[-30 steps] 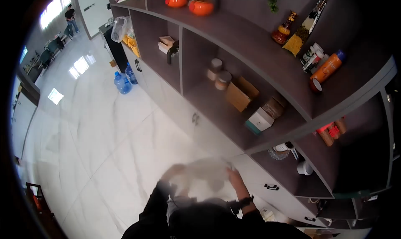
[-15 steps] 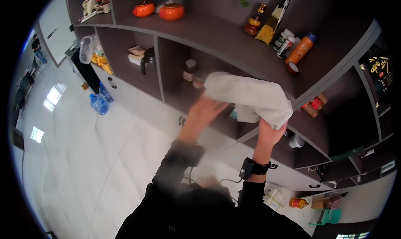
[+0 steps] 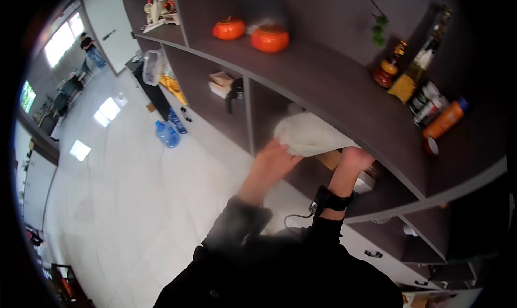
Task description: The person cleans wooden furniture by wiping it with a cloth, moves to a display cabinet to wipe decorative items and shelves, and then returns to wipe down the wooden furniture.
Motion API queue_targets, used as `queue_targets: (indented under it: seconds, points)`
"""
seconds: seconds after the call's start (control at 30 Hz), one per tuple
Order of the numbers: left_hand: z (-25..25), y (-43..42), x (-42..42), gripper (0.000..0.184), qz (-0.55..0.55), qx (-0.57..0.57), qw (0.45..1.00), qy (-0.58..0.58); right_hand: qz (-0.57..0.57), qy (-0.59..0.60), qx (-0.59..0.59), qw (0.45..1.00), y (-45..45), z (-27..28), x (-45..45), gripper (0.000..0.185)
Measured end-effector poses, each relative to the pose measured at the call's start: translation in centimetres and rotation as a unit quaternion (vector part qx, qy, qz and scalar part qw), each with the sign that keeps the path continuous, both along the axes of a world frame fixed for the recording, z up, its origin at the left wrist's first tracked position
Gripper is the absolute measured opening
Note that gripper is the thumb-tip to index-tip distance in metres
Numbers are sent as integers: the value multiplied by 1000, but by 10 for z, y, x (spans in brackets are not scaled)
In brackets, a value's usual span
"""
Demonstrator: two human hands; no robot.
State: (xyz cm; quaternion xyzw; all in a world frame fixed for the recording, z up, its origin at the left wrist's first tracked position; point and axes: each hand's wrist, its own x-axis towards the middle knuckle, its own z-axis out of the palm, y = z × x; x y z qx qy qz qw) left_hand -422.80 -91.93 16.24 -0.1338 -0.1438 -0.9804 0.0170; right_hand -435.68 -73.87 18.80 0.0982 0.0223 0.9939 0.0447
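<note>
One white cloth (image 3: 313, 135) spanned two hands: the left hand (image 3: 274, 161) grasped its left edge, fingers partly bent, and the right hand (image 3: 356, 159) was clenched on its right corner. Behind the cloth sat one cardboard box (image 3: 329, 159); above it, two orange pots (image 3: 270, 39).
</note>
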Motion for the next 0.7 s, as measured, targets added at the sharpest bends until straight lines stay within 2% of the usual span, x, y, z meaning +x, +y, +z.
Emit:
queue_targets:
  seconds: [0.13,0.23,0.3,0.4,0.43,0.53,0.57,0.67,0.7]
  points:
    - [8,-50,8,58,131,-51,989,-44,18,-188,81,979,-96,54,13,55]
    - [0,-94,13,58,210,-63,975,-19,62,-207,153,964,-148,50,-6,54]
    - [20,-109,13,57,262,-87,960,44,80,-205,199,955,-178,40,-15,54]
    - [18,-161,5,54,311,-62,947,57,88,-196,254,943,-219,26,-20,54]
    - [18,-179,2,53,324,-61,944,28,87,-195,269,939,-230,21,-20,53]
    - [8,-220,-29,53,344,-29,937,-47,63,-204,299,930,-255,10,-26,53]
    - [15,-223,-41,52,315,-36,948,-24,48,-209,307,927,-263,8,-30,53]
    - [36,-220,-67,54,251,-83,964,-6,-2,-218,335,917,-281,-2,-33,53]
    - [32,-217,-77,54,261,-168,950,-16,-24,-219,346,912,-285,-3,-31,53]
